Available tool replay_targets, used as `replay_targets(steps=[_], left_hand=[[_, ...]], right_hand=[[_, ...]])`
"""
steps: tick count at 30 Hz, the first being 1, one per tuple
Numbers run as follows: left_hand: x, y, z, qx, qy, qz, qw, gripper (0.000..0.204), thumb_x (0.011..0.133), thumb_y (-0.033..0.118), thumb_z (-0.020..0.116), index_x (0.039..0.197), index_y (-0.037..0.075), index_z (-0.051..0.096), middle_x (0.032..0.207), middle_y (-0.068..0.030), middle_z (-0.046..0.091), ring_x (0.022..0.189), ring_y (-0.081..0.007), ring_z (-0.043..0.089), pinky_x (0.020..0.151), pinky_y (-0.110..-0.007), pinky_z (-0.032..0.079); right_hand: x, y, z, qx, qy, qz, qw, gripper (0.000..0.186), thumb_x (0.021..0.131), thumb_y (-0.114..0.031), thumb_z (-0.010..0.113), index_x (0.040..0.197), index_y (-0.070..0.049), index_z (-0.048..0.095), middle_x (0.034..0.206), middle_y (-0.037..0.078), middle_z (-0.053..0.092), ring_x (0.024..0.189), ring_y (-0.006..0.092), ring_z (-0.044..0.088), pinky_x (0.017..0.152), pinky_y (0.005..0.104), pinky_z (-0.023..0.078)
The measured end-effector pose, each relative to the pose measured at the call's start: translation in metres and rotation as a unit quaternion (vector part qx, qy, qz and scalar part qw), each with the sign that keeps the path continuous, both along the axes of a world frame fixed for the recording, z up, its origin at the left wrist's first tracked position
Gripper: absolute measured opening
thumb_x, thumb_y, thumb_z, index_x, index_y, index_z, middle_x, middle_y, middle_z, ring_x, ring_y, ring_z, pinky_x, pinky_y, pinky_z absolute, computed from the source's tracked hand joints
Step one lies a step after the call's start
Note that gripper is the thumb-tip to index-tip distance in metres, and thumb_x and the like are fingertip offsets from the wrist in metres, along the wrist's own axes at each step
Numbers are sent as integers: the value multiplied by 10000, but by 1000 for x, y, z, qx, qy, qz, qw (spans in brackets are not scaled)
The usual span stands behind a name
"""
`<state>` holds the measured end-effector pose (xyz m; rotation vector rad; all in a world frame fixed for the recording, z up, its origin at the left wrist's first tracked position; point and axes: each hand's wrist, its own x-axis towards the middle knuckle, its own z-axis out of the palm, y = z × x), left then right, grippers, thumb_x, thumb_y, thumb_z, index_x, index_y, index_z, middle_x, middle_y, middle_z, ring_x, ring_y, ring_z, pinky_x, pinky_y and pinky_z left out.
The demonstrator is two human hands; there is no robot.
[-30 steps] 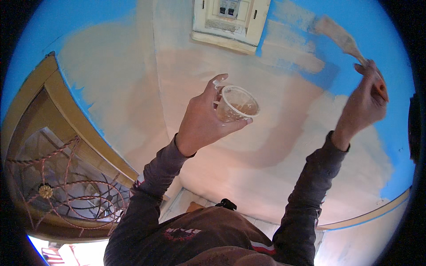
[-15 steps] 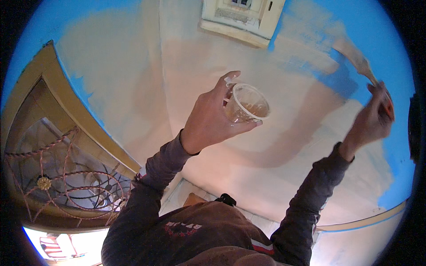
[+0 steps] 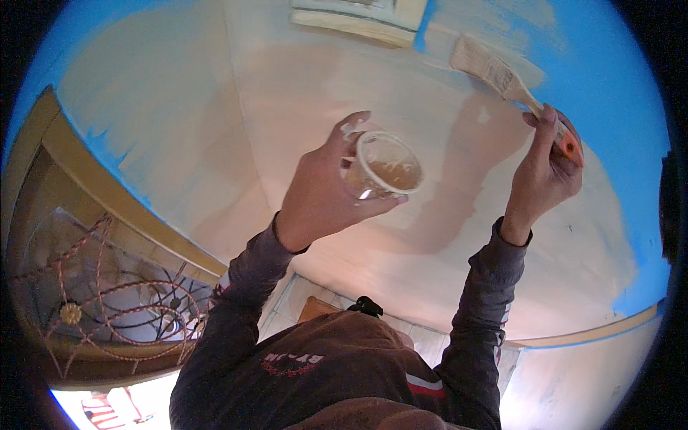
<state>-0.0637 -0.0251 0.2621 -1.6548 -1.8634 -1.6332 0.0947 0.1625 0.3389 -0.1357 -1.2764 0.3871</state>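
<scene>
L hand [image 3: 319,190], angled up, was curled round a round clear plastic cup [image 3: 364,185] w/ beige paint [image 3: 395,174], mid-view. R hand [image 3: 545,175], raised to the right, pinched an orange-handled flat paintbrush [image 3: 502,77], bristles up-left, nr the beige-and-blue painted wall [image 3: 322,86].

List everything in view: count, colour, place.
Cup: one, translucent, centre
Brush: one, pale bristles, orange on handle, upper right
Wall: one expanse, blue, mostly coated beige, behind
Panel box: one, cream, top edge
Frame: one, brown, left
Grille: one, copper-brown, gold rosette, inside frame
Trim strip: one, tan, lower right
Red-and-white thing: one, lower left, unclear
Brown piece: one, lower centre
Black item: one, lower centre
Shirt: one, dark brown, bottom centre
Left hand: one, white-smeared, around cup
Right hand: one, on brush handle
</scene>
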Motion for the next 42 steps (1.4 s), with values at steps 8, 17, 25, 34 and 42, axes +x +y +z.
replay_targets(steps=[8, 17, 25, 34, 42], left_hand=[[-1, -15, 1, 13, 2, 11, 1000, 1010, 630, 276, 951, 1426, 0, 393, 1111, -228, 701, 1002, -295, 725, 866, -380, 592], [0, -12, -2, 16, 17, 0, 1000, 1009, 637, 259, 947, 1429, -14, 383, 1140, -231, 696, 1016, -294, 724, 869, -381, 592], [-2, -20, -6, 8, 12, 5, 1000, 995, 652, 240, 937, 1436, -14, 380, 1155, -217, 697, 1030, -279, 720, 875, -376, 588], [-1, -26, -4, -14, 6, 12, 1000, 981, 654, 228, 931, 1438, -5, 390, 1125, -195, 710, 1032, -263, 719, 886, -381, 583], [1, -24, -4, 5, -7, -9, 1000, 983, 635, 205, 932, 1446, 23, 406, 1140, -195, 706, 1047, -269, 712, 898, -383, 581]], right_hand=[[91, 10, -5, 1, 59, -236, 970, 173, 959, -84, 671, 962, 84, 711, 817, 163, 744, 737, 178, 711, 691, 284, 550], [-42, -37, -42, 51, 10, 70, 996, 96, 928, 8, 679, 981, 88, 687, 997, 178, 707, 802, 223, 728, 703, 286, 614], [3, -7, -45, 42, 21, -50, 998, 91, 883, -7, 738, 958, 37, 710, 973, 152, 732, 811, 168, 697, 705, 260, 558], [74, -28, -41, -58, 90, -95, 990, 192, 978, -92, 645, 1038, 85, 685, 856, 159, 742, 726, 162, 682, 734, 274, 519], [26, -40, -37, 151, -165, 48, 973, 170, 784, 43, 739, 941, -23, 746, 888, 88, 740, 780, 171, 606, 690, 295, 475]])
